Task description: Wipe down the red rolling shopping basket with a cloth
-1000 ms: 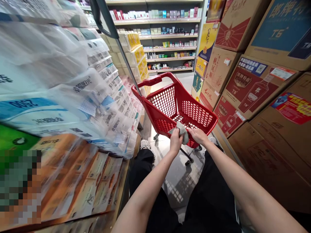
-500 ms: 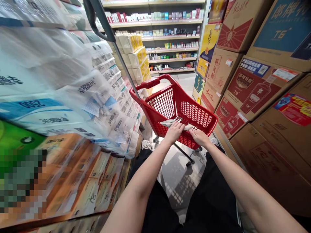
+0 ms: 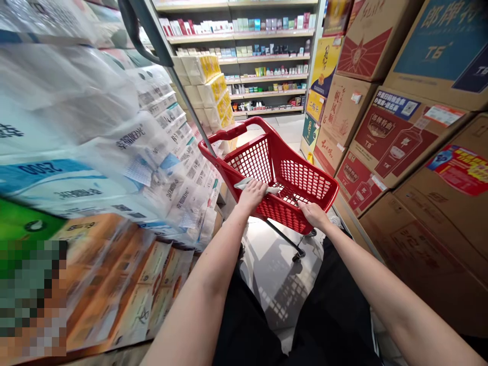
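A red plastic shopping cart (image 3: 307, 178) with lattice sides stands before me at an angle, its basket bare inside where I can see. My left hand (image 3: 253, 195) presses a whitish cloth (image 3: 244, 183) onto the near rim, fingers bent over it; the cloth sticks out on both sides of the hand. Farther right, my right hand (image 3: 313, 214) grips the same rim near the cart's corner, thumb and fingers round it. The fingertips of both hands are partly hidden.
Packs of tissue paper (image 3: 168, 178) are stacked close on my left. Liquor cartons (image 3: 404, 137) rise on the right. A shelf unit (image 3: 274, 35) with small boxed goods stands at the back. A grey pole with a handle (image 3: 168, 66) rises from the cart's left side.
My left hand has slid left along the near rim with the cloth, away from my right hand. The right hand stays at the corner. The view has shifted slightly.
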`<state>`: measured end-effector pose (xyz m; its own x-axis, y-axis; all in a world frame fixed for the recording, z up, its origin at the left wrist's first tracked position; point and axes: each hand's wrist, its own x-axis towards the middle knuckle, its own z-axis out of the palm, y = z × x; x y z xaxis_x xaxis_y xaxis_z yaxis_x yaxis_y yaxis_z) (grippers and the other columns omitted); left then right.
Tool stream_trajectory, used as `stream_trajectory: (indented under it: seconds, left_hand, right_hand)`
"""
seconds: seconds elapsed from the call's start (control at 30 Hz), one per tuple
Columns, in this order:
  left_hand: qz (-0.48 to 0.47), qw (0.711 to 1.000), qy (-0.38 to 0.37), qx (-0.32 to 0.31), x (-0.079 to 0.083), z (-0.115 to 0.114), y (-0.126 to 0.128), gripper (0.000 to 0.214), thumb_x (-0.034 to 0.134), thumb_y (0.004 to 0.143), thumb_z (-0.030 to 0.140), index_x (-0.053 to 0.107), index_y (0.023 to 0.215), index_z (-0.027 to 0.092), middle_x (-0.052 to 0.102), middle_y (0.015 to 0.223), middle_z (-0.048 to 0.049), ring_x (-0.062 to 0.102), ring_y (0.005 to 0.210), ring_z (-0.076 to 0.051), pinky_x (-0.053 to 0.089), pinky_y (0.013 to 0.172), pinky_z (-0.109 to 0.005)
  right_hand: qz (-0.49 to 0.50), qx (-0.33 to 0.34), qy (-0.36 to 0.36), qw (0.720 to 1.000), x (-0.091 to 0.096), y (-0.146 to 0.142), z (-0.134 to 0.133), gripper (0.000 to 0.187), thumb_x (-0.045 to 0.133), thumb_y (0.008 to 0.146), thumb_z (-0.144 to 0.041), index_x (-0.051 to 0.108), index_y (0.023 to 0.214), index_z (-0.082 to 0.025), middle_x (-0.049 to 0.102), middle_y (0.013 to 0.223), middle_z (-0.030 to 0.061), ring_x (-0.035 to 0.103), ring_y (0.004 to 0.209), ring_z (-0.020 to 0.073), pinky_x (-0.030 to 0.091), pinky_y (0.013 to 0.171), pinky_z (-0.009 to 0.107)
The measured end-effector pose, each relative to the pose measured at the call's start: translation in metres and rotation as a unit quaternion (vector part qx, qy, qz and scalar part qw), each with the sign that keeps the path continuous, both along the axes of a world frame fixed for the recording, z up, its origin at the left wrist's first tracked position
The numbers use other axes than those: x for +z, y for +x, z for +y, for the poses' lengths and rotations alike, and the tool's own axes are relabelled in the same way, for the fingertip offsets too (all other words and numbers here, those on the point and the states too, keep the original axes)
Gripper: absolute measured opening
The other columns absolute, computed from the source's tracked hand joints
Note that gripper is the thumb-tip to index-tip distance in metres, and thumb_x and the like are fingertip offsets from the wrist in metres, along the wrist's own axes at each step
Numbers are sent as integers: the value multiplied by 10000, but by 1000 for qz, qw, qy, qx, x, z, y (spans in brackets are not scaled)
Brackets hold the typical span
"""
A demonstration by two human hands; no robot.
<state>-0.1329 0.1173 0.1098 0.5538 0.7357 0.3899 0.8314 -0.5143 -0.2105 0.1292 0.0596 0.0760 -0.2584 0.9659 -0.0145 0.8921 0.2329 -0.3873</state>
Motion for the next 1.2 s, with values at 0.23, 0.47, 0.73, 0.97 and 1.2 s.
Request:
stream_trajectory:
  seconds: [0.23, 0.47, 0.73, 0.97, 1.2]
  left_hand:
    - [-53, 997, -58, -2, -25, -36, 73, 345, 375, 854, 228, 474, 1173, 143, 553, 1087, -107, 444, 1126, -232, 135, 1100, -453]
    - [-53, 987, -97, -120, -24, -57, 93, 464, 395, 863, 241, 338, 1315, 153, 445, 1312, -96, 373, 1231, -183, 202, 1075, -352]
    - [20, 987, -83, -138, -5, -24, 51, 251, 374, 905, 240, 492, 1119, 186, 576, 1020, -68, 515, 998, -169, 340, 922, -312]
    - [-11, 997, -25, -75, 4, 2, 7, 234, 388, 887, 216, 512, 1079, 166, 569, 981, -88, 491, 1016, -200, 312, 975, -377]
    - [-48, 998, 27, 12, -8, -4, 25, 215, 339, 885, 170, 529, 985, 150, 565, 920, -93, 485, 996, -220, 261, 1024, -439]
  right_hand:
    - [-1, -55, -33, 998, -2, 0, 10, 726, 34, 902, -559, 665, 956, -205, 672, 968, 96, 601, 927, 206, 379, 749, 267]
    - [13, -50, -10, 999, 7, 5, 1, 626, 91, 934, -481, 629, 1077, -196, 674, 1015, 78, 599, 964, 186, 382, 783, 230]
    - [-9, -33, -11, 999, 16, 6, -4, 618, 118, 943, -416, 694, 924, -192, 702, 844, 66, 614, 880, 196, 384, 729, 239]
    - [8, -46, -13, 999, 10, 13, 2, 664, 100, 941, -447, 700, 843, -177, 696, 844, 74, 614, 830, 190, 368, 718, 234]
    - [10, -52, -6, 999, 1, 19, 9, 704, 84, 928, -501, 682, 753, -173, 686, 851, 88, 613, 796, 173, 365, 679, 228]
